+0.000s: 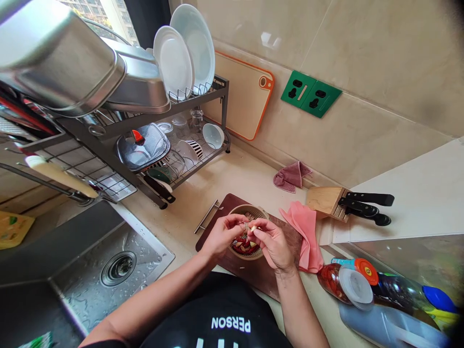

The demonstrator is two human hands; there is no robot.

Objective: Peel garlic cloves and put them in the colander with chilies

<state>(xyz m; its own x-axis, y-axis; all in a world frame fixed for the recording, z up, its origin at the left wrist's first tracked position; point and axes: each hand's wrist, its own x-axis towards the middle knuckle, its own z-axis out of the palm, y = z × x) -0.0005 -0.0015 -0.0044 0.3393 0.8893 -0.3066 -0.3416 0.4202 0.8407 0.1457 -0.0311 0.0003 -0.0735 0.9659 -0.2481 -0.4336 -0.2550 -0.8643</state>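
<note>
My right hand (272, 244) pinches a small pale garlic clove (253, 228) between thumb and fingertips. Close beside it, the fingers of my left hand (225, 234) are pressed together at a thin, papery bit that looks like garlic skin (245, 225). Both hands are just above a beige basket (261, 210), which hides partly behind them. Inside it lie dried red chillies (242, 248) and several pale pieces like garlic cloves. The basket stands on a dark reddish-brown cutting board (261, 276), where a small pale scrap (242, 268) lies near the front.
To the left are a wet steel sink (155, 256) and a dish rack (226, 104) with pans, plates and bowls. A pink cloth (306, 237), a knife block (324, 200) and several bottles and jars (329, 280) stand on the right. A mauve cloth (290, 177) lies by the wall.
</note>
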